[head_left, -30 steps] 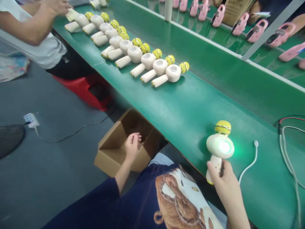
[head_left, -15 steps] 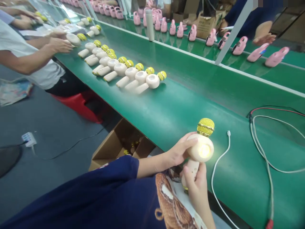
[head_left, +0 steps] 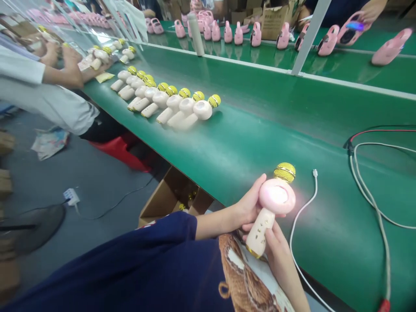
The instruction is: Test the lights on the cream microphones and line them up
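A cream toy microphone (head_left: 273, 203) with a gold mesh head and a round body glowing pink is held over the near edge of the green belt (head_left: 247, 143). My left hand (head_left: 248, 208) grips the round body from the left, thumb up beside it. Under the handle, my right hand (head_left: 276, 249) wraps round the lower part. A white charging cable (head_left: 303, 212) lies on the belt just right of the microphone, its plug free.
Several cream microphones (head_left: 172, 104) lie in a row further up the belt, where another person's hands (head_left: 69, 71) work. Pink devices (head_left: 328, 39) line the far belt. An open cardboard box (head_left: 172, 199) stands on the floor. Red and white wires (head_left: 370, 173) trail at right.
My left hand came up from the cardboard box and took hold of the microphone's round body. The microphone's light went from green to yellow-white to pink. The view swung upward along the belt.
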Motion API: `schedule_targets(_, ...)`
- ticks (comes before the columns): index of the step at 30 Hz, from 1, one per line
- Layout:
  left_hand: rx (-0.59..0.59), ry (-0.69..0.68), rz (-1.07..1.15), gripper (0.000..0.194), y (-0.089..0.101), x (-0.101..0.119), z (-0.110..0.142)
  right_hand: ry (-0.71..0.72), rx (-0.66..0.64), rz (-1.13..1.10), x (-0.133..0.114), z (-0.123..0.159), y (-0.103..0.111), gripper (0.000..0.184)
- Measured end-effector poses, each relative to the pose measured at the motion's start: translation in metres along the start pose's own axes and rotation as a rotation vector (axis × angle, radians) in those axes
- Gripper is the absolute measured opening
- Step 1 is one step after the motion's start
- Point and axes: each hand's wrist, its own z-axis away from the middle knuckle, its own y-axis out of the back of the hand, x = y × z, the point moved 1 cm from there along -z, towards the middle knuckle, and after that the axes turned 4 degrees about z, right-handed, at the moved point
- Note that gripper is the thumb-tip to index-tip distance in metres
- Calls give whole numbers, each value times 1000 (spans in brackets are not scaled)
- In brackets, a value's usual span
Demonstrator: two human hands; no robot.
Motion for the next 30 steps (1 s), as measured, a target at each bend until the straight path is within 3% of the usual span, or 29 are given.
schedule_targets(2,-59,79,-88,87,-2,1,1,10,0,-21,-4,2,-2,49)
schedule_targets(3,-87,51,-124,85,-4,3,0,27,17,-13,-8,3,-2,46)
schedule_targets(6,-115,-255,-203,74,-12,10,-4,87,72,54,-21,6,-2,36)
schedule_targets(8,-164,-353,-282,75,-16,12,-5,138,114,79,-30,5,-1,35)
schedule_targets(12,-337,-161,-525,72,-15,7,2,237,216,198,-44,0,9,37)
schedule_targets(16,-302,-177,-466,52,-11,10,3,165,210,741,-62,-5,38,41)
schedule_targets(18,-241,-238,-340,46,-13,19,-1,51,361,1030,-77,-12,59,49)
schedule_targets(21,-203,-302,-255,37,-24,44,-7,12,819,1276,-101,-33,84,51)
schedule_targets(23,-202,-316,-210,28,-37,61,-9,64,917,1333,-111,-53,92,51)
schedule_targets(27,-212,-243,-78,24,-69,83,-14,167,839,1228,-116,-79,93,40)
schedule_targets(30,-203,-189,-31,31,-84,83,-20,281,710,1043,-110,-69,83,40)
